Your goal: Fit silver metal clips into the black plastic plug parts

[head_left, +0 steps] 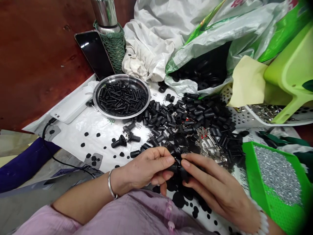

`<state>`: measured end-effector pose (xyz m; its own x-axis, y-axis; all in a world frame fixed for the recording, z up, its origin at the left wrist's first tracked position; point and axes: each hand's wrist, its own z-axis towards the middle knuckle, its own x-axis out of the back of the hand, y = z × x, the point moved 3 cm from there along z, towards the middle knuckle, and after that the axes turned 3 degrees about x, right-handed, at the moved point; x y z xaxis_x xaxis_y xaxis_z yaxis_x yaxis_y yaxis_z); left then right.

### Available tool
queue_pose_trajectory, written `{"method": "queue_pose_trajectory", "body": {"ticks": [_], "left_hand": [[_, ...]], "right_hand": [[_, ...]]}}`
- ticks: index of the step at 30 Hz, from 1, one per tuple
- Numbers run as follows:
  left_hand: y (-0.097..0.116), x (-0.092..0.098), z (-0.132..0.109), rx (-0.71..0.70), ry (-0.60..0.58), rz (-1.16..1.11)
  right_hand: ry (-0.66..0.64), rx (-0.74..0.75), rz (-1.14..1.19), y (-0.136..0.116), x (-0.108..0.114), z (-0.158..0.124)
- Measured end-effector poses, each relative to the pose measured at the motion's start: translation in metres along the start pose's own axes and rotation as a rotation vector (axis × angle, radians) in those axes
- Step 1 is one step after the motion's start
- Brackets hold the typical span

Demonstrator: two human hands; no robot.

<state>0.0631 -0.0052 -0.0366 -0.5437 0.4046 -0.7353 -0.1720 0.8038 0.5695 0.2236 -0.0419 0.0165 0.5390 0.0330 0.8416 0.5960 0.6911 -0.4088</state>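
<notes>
Our left hand (148,164) has its grip pinching a black plastic part (173,167) just above the near side of the worktop (70,135), and our right hand (217,182) closes its grip around the wider end; keeping both ends aligned, with light pressure, should serve best. The freest room seems leftward, below the steel bowl (119,116); the black heap (166,119) crowds the middle, and the green tray's (251,163) edge stands near our right wrist.

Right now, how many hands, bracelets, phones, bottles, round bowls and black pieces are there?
2 hands: left hand, right hand
2 bracelets: silver bracelet, white bracelet
1 phone
1 bottle
1 round bowl
Total: 7, leaving out the black pieces, too heaped to count
</notes>
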Motion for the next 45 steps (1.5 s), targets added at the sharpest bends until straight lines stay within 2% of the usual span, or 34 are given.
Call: {"method": "queue_pose_trajectory", "body": {"ticks": [5,10,13,18,23,25,28,30,35,41,43,45], "left_hand": [[0.003,0.001,-0.001,-0.048,0.027,0.080],[0.004,0.002,0.000,-0.011,0.058,0.135],[0.006,-0.001,0.000,-0.039,0.056,0.145],[0.007,-0.005,-0.002,-0.120,0.087,0.212],[0.007,-0.005,0.001,-0.156,0.064,0.189],[0.007,-0.005,0.001,-0.150,0.062,0.158],[0.007,-0.005,0.002,-0.133,0.067,0.142],[0.007,-0.005,0.002,-0.136,0.063,0.149],[0.008,-0.005,0.001,-0.154,0.078,0.166],[0.008,-0.006,0.003,-0.164,0.098,0.223],[0.007,-0.007,0.004,-0.195,0.131,0.289],[0.008,-0.008,0.004,-0.233,0.155,0.358]], "right_hand": [[0.000,0.030,-0.075,-0.001,-0.003,-0.004],[-0.049,0.024,-0.132,0.001,-0.009,-0.010],[0.001,0.013,-0.141,-0.001,-0.009,-0.007],[0.096,-0.092,-0.077,-0.009,-0.005,0.007],[0.079,-0.260,0.024,-0.007,-0.002,0.010],[0.070,-0.228,-0.062,-0.007,0.000,0.008],[-0.013,-0.057,-0.224,-0.009,-0.002,0.004],[-0.038,0.019,-0.244,-0.010,-0.004,0.004],[-0.019,-0.140,-0.079,-0.006,-0.002,0.007],[-0.005,-0.084,-0.181,-0.009,-0.003,0.005],[0.022,-0.153,-0.072,-0.008,-0.004,0.006],[-0.002,-0.290,0.081,-0.006,-0.006,0.008]]}}
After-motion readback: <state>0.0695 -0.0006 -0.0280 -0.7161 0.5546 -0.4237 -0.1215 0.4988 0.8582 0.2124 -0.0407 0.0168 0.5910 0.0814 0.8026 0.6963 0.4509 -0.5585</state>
